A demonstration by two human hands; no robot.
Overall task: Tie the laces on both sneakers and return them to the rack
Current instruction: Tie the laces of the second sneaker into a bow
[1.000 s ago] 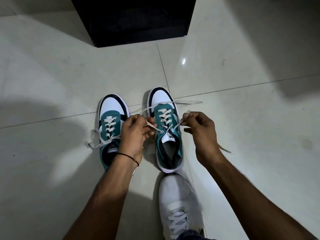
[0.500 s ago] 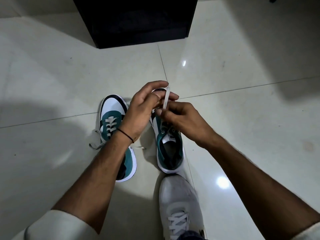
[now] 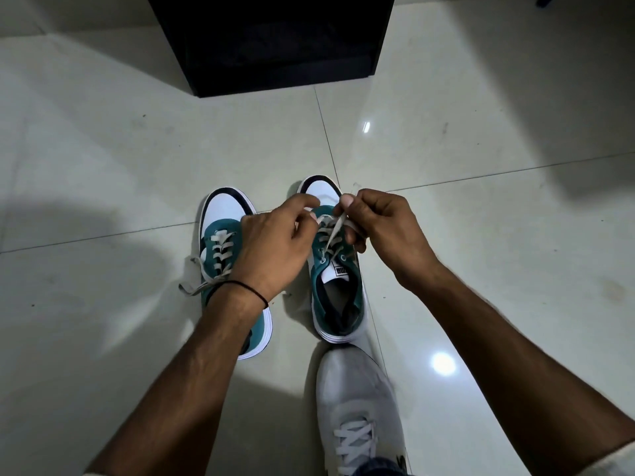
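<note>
Left sneaker [image 3: 223, 242]: teal and white, black-rimmed toe, standing on the tiled floor [image 3: 103, 166]. Its heel and inner side are hidden under the left forearm; loose lace ends trail off its left side onto the tile.

Left hand [image 3: 275, 249]: back of hand toward the camera, black band [image 3: 240, 286] at the wrist. Fingers curled inward over the laces [image 3: 331, 231] of the right sneaker; the fingertips are turned away, so whether they pinch a strand cannot be told.

Right sneaker [image 3: 338, 290]: same colours, just beside the left one, toe pointing away. Its toe cap and upper eyelets are partly covered by both hands; the tongue label is too small to read.

Right hand [image 3: 381, 231]: thumb and forefinger pinching a white lace strand, drawn up taut from the lower eyelets.

Grey shoe [image 3: 357, 407]: worn on the person's foot, its toe touching or nearly touching the right sneaker's heel; cut off at the bottom edge.

Black cabinet [image 3: 275, 42]: stands beyond the sneakers, well apart, top cut off by the frame, interior too dark to make out.
</note>
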